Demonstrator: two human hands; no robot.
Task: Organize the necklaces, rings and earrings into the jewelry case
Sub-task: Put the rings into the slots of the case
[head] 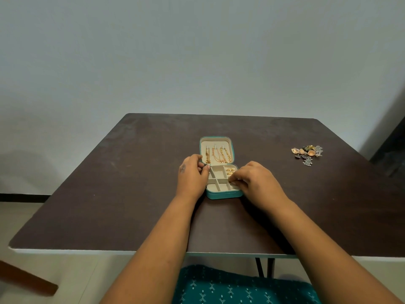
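Note:
A small teal jewelry case lies open in the middle of the table, its cream lining showing. Three gold necklaces hang in the lid. Gold rings sit in the tray's far right slot. My left hand grips the case's left edge near the hinge. My right hand rests on the tray's right side, fingertips pinched together over a right compartment; whether they hold anything is hidden. A pile of earrings lies on the table to the far right.
The dark brown table stands against a pale wall. A wooden piece shows at the lower left, below the table edge. My lap in teal patterned cloth is at the bottom.

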